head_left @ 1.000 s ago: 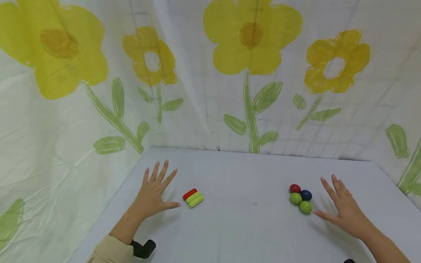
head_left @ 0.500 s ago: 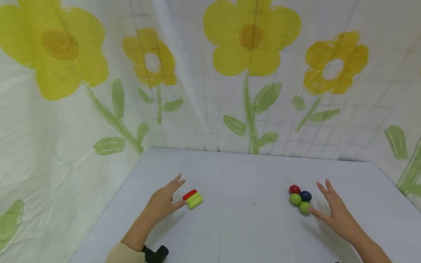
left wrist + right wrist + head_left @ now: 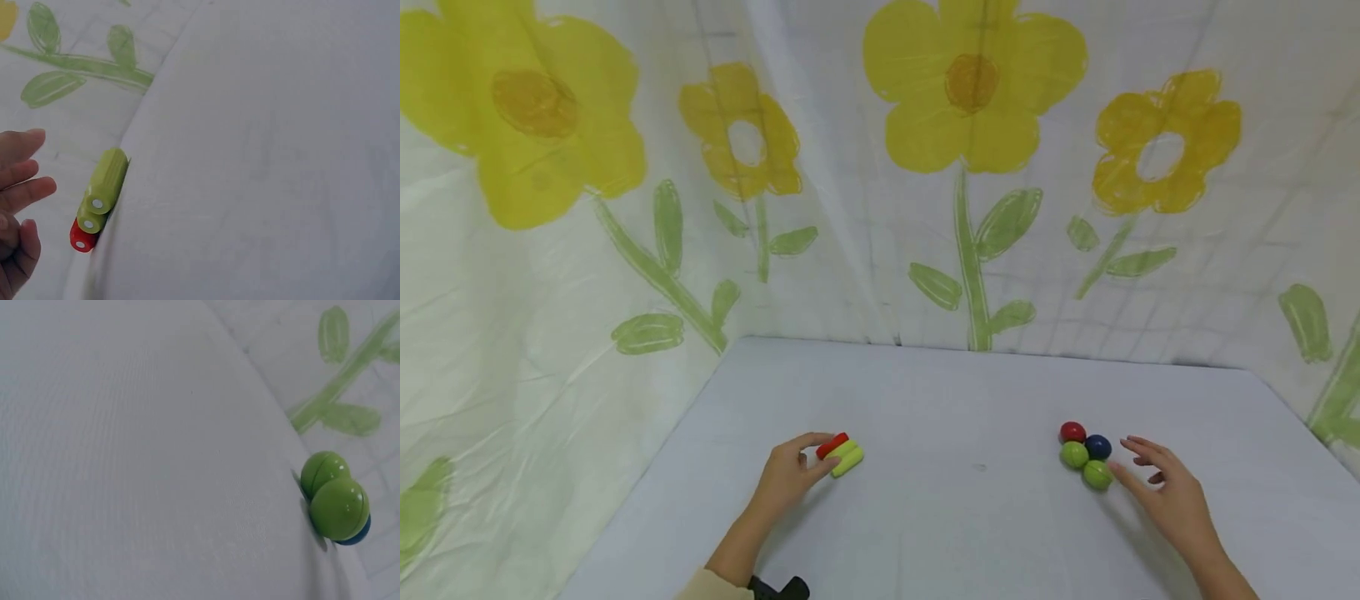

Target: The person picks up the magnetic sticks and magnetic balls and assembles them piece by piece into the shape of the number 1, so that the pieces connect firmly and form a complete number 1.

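My left hand reaches around a row of short, thick sticks, one red and two yellow-green, lying side by side on the table. In the left wrist view the fingertips stand a little apart from the sticks, whose round ends have white centres. My right hand, fingers loosely bent, hovers right of a cluster of small glossy balls: red, dark blue and two green. Its thumb tip is close to the nearer green ball; contact cannot be told. The right wrist view shows green balls but no hand.
The white table spreads between the two groups and ends at a straight back edge. Behind and at the left hangs a pale curtain printed with yellow flowers. A black strap device sits at the left wrist.
My left hand has moved right and down to the sticks, its spread fingers bending. The right hand has come slightly left, with its fingers lowering and bending. Sticks and balls have stayed in place.
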